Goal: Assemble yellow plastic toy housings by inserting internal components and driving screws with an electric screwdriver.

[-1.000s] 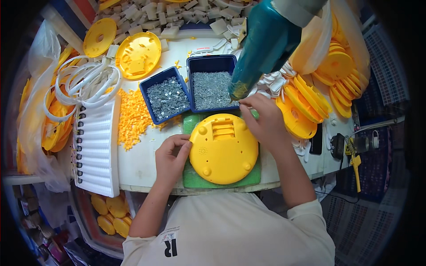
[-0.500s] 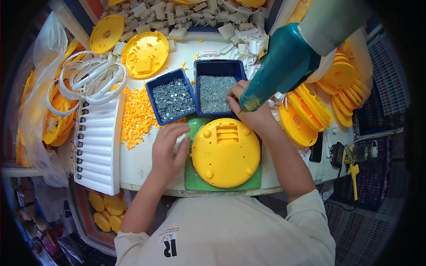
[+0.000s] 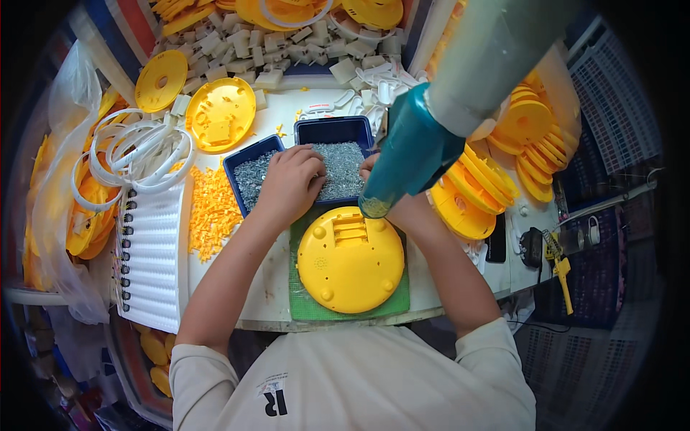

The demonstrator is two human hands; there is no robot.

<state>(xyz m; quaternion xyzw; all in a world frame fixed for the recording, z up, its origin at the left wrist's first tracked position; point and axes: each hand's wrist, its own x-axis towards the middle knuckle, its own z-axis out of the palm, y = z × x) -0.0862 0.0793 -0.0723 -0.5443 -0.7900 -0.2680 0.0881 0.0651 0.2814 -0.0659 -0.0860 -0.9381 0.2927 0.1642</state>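
Two dark blue bins stand side by side; the right-hand bin (image 3: 338,161) and the left-hand bin (image 3: 249,172) both hold many small metal screws or similar parts. My left hand (image 3: 291,179) lies across the space where the bins meet, its curled fingers reaching into the right one. At that bin's right edge my right hand (image 3: 370,169) has its fingers bent together, much of it hidden behind a teal tool body (image 3: 413,144) on a thick grey cylinder. Whatever either hand pinches is hidden. Nearer me, a round yellow plastic housing (image 3: 351,269) rests on a green mat (image 3: 305,302), its rectangular compartment facing up.
Small yellow parts (image 3: 213,208) are heaped left of the bins, beside a ridged white foam tray (image 3: 154,251) and white rings (image 3: 136,154). A yellow disc (image 3: 221,115) lies behind. Yellow shells (image 3: 467,194) crowd the right; pale blocks (image 3: 266,54) pile up at the back.
My left hand has moved forward from beside the yellow housing onto the bins. My right hand stays by the right-hand bin. The whole view has shifted slightly, and the teal tool appears lower and further left.
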